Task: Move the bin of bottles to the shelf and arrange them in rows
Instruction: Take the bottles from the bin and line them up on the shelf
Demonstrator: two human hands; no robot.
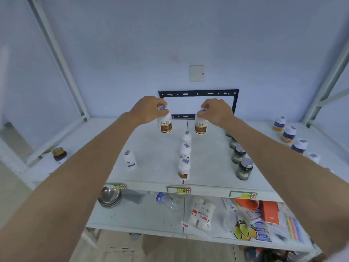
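Observation:
My left hand (pixel 149 109) grips the cap of a white bottle with a brown label (pixel 164 122), held upright near the back of the white shelf (pixel 151 163). My right hand (pixel 217 110) grips the cap of a matching white bottle (pixel 201 126) to its right. Between and in front of them a row of three like white bottles (pixel 185 157) runs toward the shelf's front edge. A row of several dark glass bottles (pixel 239 157) stands to the right. The bin is not in view.
A lone white bottle (pixel 130 160) stands left of the middle row, a dark amber jar (pixel 59 153) at the far left. Blue-and-orange bottles (pixel 289 134) line the right side. The lower shelf holds steel bowls (pixel 109 196), a plastic water bottle (pixel 166 200) and packets (pixel 202 212).

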